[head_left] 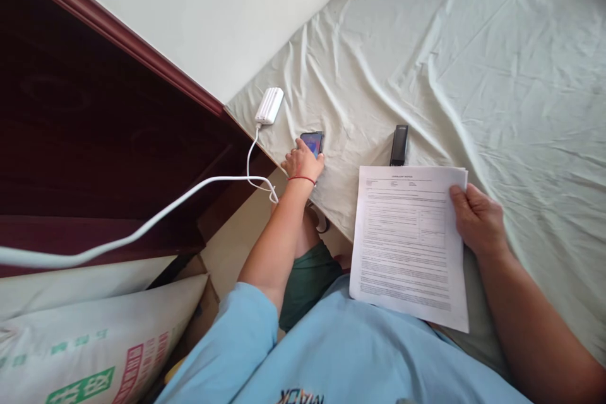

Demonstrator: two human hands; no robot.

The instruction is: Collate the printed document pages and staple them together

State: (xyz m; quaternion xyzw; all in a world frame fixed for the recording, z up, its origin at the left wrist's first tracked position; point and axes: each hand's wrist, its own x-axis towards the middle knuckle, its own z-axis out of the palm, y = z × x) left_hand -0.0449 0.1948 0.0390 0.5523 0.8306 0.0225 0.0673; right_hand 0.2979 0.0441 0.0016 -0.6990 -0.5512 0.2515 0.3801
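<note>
Nearest, the right hand (480,218) grips the papers (407,246) at their right edge, thumb on top; these are already in hand. Beyond, the left hand (303,163) touches the phone (311,139) near the edge of the cloth-covered tabletop (350,183). Its fingers bend about the phone, reached but not visibly lifted; whether they grip cannot be told. The black stick (399,144), partly hidden by the papers, and, farthest, the white box (269,105) with its cable (142,229) lie untouched.

Light-blue short-sleeved shirt (326,353), dark lettering (303,396) across front; dark-green shorts (312,278); thin red left-wrist cord (302,177).
</note>
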